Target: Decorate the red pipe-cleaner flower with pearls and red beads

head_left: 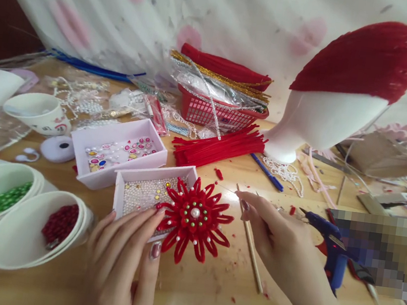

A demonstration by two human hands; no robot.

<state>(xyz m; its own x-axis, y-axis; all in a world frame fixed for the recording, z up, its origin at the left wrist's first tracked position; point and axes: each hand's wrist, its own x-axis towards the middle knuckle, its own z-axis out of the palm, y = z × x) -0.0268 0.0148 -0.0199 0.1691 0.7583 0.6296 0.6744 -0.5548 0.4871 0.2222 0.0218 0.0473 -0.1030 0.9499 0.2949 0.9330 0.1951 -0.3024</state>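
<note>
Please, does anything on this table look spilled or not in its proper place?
Yes, slightly. Small red scraps lie scattered on the bare table around the red flower and the wooden stick, outside any container. The green beads and red beads sit inside their white bowls.

Wooden table point(207, 298): bead boxes point(122, 171), paper bowls point(14, 250), red pipe cleaners point(215, 149), glue gun point(331, 245), basket point(208, 115).

Left hand point(122, 257) pinches the edge of the red pipe-cleaner flower point(194, 224), which sits partly over the white box of pearls point(145, 192). Right hand point(275, 237) hovers just beside the flower, fingertips pinched together, over a thin wooden stick point(251, 244). Blue glue gun point(330, 244) rests on the wooden table point(207, 298), to the right.
</note>
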